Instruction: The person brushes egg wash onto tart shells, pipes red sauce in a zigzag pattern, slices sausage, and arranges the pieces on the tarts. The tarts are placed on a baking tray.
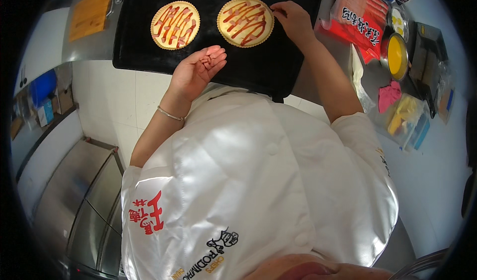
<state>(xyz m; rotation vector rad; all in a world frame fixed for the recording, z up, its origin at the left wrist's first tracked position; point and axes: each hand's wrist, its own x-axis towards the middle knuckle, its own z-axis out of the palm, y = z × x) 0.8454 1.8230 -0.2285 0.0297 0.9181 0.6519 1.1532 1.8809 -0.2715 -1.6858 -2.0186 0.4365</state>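
Note:
Two round, fluted-edged pizzas lie side by side on a black baking tray (208, 11). Both the left pizza (175, 25) and the right pizza (245, 21) carry zigzags of red-brown sauce and small pink pieces. My left hand (191, 74) is turned palm up below them, fingers curled into a cup around several small sausage pieces (205, 61). At the right rim of the right pizza is my right hand (294, 21), its thumb and fingertips pinched together. Whatever sits between those fingertips is too small to make out.
A wooden cutting board (91, 12) lies left of the tray. To the right are a red sausage package (355, 19), a bowl of yellow liquid (397, 56), a tub with white and yellow contents (398, 22), a pink cloth (389, 96) and a dark device (430, 41).

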